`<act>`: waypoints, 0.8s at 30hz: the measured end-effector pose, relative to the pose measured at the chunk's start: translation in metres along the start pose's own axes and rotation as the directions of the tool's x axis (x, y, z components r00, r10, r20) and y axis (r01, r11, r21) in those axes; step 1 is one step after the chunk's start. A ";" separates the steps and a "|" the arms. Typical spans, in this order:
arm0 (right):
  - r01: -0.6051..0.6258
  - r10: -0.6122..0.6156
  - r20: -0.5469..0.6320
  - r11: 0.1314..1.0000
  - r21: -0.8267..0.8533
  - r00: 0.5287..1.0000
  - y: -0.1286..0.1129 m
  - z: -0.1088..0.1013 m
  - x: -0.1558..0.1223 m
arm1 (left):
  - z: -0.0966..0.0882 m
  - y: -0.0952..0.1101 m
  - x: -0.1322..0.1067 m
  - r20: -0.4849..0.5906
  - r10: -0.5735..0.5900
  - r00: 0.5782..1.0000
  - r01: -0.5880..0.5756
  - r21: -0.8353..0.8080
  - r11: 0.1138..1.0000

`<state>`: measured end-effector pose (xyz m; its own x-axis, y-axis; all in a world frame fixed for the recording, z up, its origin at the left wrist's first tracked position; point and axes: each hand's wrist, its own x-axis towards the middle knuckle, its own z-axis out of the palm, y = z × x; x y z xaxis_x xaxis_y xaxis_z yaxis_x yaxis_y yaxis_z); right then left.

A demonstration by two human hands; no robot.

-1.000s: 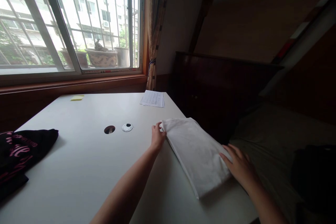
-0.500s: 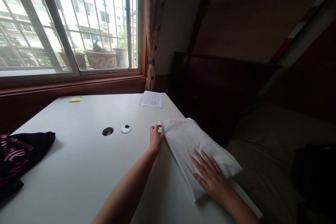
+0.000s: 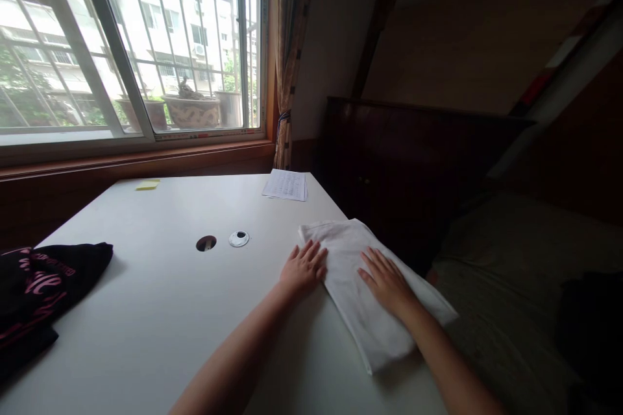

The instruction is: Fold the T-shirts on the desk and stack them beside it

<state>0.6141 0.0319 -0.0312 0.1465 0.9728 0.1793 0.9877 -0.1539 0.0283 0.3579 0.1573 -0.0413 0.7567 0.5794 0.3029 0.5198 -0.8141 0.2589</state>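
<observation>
A folded white cloth (image 3: 341, 253) lies at the right edge of the white table (image 3: 160, 298), its near end hanging slightly past the edge. My left hand (image 3: 304, 268) rests flat with fingers spread on the cloth's left edge. My right hand (image 3: 385, 281) lies flat on the middle of the cloth, fingers stretched out toward the window. Neither hand grips anything.
A black garment with pink lettering (image 3: 34, 288) lies at the table's left edge. A cable hole (image 3: 206, 243) and its white cap (image 3: 239, 238) sit mid-table. A printed paper (image 3: 286, 185) and yellow sticky note (image 3: 146, 185) lie near the window. A dark bed (image 3: 511, 259) stands to the right.
My left hand let go of the cloth's far corner and moved back to lie flat on its left edge. My right hand slid from the near end up onto the cloth's middle.
</observation>
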 end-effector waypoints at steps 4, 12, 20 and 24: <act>-0.165 0.166 0.108 0.986 -0.021 0.980 0.000 0.003 0.051 | -0.003 0.000 -0.007 0.037 -0.035 0.999 0.033 0.038 0.999; -0.141 0.138 0.122 0.990 0.020 0.983 -0.050 0.014 0.113 | -0.009 0.003 -0.020 -0.016 -0.127 0.992 0.128 0.049 0.991; 0.080 -0.085 0.090 0.995 0.055 0.992 -0.114 0.016 0.113 | -0.021 -0.025 -0.038 0.036 -0.236 0.971 0.233 0.074 0.970; 0.153 -0.156 0.062 0.987 0.051 0.986 -0.123 0.014 0.095 | -0.040 -0.061 -0.065 0.055 -0.295 0.954 0.286 0.131 0.949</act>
<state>0.5076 0.1452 -0.0311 -0.0063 0.9938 0.1114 1.0000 0.0058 0.0053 0.2615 0.1708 -0.0404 0.5905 0.7906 0.1619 0.7616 -0.6123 0.2121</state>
